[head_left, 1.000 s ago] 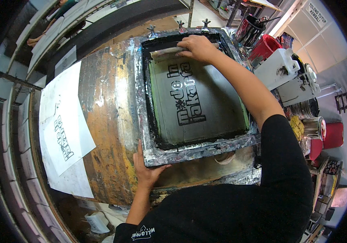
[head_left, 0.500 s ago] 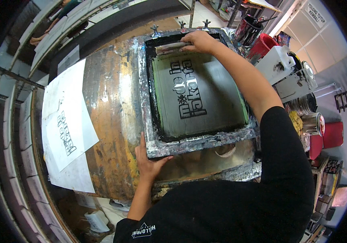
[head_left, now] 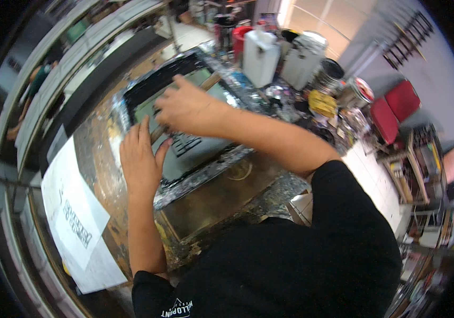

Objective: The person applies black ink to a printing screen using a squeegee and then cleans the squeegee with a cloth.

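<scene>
A wooden-handled squeegee lies slantwise across the mesh of a screen-printing frame. Bold black lettering shows in the mesh, partly covered by my arms and hands. My right hand is closed over the middle of the squeegee, fingers curled on its far side. At the squeegee's left end, my left hand has its thumb on the near side and its straighter fingers on the far side. Dark ink lines the inner border of the frame, which rests on a paint-stained worktable.
Two printed white sheets overlap at the table's left. Metal racks stand beyond them. White jugs, a red bucket, cans and a yellow lump crowd the far right. A red chair stands further right.
My left hand has left the frame's near-left corner for the squeegee. My right hand has brought the squeegee from the frame's far edge to mid-mesh. The view has turned rightward.
</scene>
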Demonstrator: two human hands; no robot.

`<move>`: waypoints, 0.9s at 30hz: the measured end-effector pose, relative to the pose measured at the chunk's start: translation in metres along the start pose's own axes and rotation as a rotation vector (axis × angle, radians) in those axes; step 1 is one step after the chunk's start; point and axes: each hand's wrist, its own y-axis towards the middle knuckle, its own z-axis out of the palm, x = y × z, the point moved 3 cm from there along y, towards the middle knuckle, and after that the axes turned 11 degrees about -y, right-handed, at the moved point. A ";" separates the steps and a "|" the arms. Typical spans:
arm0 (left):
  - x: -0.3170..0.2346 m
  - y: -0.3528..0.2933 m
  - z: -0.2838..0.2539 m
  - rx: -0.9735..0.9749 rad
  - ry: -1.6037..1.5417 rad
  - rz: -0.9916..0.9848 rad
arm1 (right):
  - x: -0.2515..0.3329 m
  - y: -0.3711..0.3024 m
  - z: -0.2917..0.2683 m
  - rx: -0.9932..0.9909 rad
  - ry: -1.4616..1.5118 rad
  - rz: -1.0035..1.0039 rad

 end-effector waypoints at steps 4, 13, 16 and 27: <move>0.003 -0.001 0.048 0.053 -0.192 -0.047 | 0.010 -0.056 -0.059 -0.250 -0.010 0.313; 0.012 0.006 0.040 -0.181 -0.680 -0.349 | -0.018 -0.303 -0.035 -0.059 0.277 1.178; 0.010 0.006 0.045 -0.189 -0.815 -0.363 | -0.066 -0.337 -0.035 0.110 0.146 1.241; -0.009 -0.001 0.040 -0.179 -0.911 -0.432 | -0.107 -0.391 -0.027 0.445 0.280 1.099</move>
